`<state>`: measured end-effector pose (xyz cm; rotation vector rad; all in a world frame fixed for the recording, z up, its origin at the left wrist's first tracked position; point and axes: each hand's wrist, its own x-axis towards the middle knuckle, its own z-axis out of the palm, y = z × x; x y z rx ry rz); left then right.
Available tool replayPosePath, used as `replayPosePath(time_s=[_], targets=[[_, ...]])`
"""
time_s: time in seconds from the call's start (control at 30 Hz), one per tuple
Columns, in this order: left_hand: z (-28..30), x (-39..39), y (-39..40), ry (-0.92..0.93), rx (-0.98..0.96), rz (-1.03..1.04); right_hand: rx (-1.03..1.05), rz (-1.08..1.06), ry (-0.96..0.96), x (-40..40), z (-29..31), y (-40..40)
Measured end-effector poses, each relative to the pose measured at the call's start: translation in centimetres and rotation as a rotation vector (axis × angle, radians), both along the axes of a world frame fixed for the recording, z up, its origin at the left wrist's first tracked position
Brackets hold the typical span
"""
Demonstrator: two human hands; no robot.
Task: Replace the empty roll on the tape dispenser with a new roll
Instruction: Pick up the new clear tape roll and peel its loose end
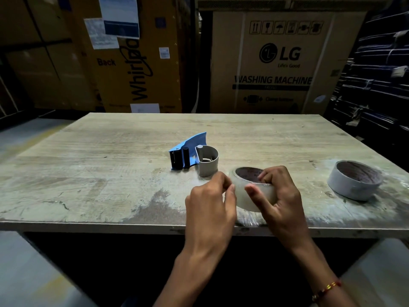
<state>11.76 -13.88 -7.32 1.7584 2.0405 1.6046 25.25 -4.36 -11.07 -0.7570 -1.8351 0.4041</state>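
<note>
Near table (88, 173) edge, clear tape roll (256, 193) tilted, core opening up-and-away, right hand (281, 196) gripping, left hand (212, 200) pinching its side.

Worn wood-grain table (110, 173), scuffed and whitened along the near edge. Behind it: LG box (276, 63) printed "WASHING MACHINE" at right, Whirlpool box (137, 69) at left with paper labels (120, 16) stuck on its upper part and "Back" printed on it. Far right, a dark stack of bundles (380, 74), contents unclear.
</note>
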Motion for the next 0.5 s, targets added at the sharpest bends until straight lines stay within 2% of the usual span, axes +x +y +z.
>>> replayPosePath(time_s=[0.1,0.5], targets=[[-0.2,1.0,0.4,0.095,0.055,0.102,0.029,-0.056,0.009,-0.2,0.0,-0.2],[-0.7,-0.7,1.3,-0.090,0.002,-0.030,-0.046,-0.085,-0.067,-0.2,0.1,-0.2]])
